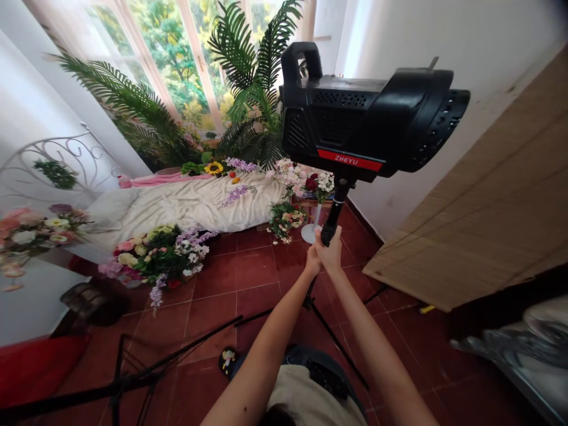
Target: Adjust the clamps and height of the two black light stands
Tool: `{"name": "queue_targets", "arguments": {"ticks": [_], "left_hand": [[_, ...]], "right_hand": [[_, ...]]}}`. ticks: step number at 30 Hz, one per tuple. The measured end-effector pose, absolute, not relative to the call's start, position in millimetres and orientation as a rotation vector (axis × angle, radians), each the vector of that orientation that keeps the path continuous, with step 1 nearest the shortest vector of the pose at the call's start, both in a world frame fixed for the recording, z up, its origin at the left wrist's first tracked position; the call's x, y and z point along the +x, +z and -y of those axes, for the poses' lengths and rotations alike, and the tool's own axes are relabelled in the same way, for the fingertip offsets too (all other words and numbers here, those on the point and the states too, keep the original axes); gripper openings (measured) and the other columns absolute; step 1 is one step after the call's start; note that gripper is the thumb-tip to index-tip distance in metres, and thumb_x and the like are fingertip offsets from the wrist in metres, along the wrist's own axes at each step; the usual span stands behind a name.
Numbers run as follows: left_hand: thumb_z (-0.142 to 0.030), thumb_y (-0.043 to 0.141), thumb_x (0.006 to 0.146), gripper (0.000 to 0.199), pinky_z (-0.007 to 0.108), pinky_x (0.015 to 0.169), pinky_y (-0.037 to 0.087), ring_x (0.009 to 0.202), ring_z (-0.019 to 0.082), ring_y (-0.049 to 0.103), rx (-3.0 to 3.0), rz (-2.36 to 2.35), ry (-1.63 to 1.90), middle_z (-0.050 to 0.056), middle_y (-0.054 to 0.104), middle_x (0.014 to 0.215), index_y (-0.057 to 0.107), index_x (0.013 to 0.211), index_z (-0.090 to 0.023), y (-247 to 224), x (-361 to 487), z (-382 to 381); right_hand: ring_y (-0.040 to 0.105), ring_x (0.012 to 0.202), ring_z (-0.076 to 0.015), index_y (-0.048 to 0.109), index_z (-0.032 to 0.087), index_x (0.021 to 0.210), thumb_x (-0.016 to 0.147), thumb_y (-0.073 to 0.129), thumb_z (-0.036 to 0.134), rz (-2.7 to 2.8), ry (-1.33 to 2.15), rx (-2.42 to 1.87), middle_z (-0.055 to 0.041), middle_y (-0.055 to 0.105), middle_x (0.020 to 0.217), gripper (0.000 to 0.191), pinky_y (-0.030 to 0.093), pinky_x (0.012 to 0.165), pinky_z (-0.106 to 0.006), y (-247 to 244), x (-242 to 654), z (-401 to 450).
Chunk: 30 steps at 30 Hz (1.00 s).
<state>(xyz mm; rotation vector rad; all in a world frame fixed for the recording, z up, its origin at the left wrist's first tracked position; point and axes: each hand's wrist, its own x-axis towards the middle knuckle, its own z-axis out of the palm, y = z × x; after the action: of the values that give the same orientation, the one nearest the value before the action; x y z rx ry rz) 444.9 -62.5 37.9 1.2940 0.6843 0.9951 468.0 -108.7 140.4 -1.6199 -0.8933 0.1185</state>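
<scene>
A large black studio light (350, 118) with a red ZHEYU label stands on top of a black light stand (338, 204), its round front facing right. Both my hands are closed around the stand's pole just below the light. My right hand (331, 251) is at the black collar of the pole, and my left hand (313, 260) is wrapped round the pole slightly lower, touching it. The tripod legs (326, 325) spread on the red tiled floor in front of my body.
A flower-decked bed (190, 204) lies ahead under the window, with palm leaves (255, 65) behind. Another black stand (133, 378) crosses the lower left. A wooden panel (479, 195) leans at the right. Flower bunches (155, 254) sit beside the bed.
</scene>
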Motion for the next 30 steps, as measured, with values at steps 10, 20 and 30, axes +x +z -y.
{"name": "queue_targets", "arguments": {"ticks": [10, 20, 30], "left_hand": [[-0.038, 0.077, 0.057, 0.044, 0.034, 0.078, 0.051, 0.074, 0.017, 0.060, 1.258, -0.540, 1.032, 0.008, 0.066, 0.082, 0.064, 0.089, -0.011, 50.3, 445.3, 70.2], [-0.035, 0.070, 0.063, 0.030, 0.026, 0.064, 0.049, 0.062, 0.012, 0.055, 1.439, -0.676, 0.962, 0.001, 0.059, 0.069, 0.059, 0.081, -0.014, 60.3, 437.9, 76.5], [-0.049, 0.064, 0.069, 0.035, 0.023, 0.061, 0.044, 0.060, 0.011, 0.052, 1.420, -0.730, 0.984, -0.001, 0.055, 0.065, 0.057, 0.074, -0.015, 68.3, 440.7, 78.1]], "right_hand": [[0.061, 0.086, -0.0200, 0.041, 0.019, 0.120, 0.075, 0.062, 0.045, 1.080, 0.256, -1.529, -0.0089, 0.061, 0.102, 0.056, 0.049, 0.079, -0.036, 131.5, 485.0, 133.7], [0.052, 0.112, -0.0221, 0.052, 0.019, 0.118, 0.086, 0.049, 0.038, 1.111, 0.081, -1.589, -0.0121, 0.055, 0.120, 0.037, 0.040, 0.099, -0.044, 86.6, 477.4, 210.6], [0.061, 0.075, -0.0173, 0.056, 0.020, 0.099, 0.078, 0.057, 0.052, 1.090, 0.186, -1.705, -0.0042, 0.067, 0.087, 0.039, 0.046, 0.070, -0.029, 89.4, 494.6, 198.1]]}}
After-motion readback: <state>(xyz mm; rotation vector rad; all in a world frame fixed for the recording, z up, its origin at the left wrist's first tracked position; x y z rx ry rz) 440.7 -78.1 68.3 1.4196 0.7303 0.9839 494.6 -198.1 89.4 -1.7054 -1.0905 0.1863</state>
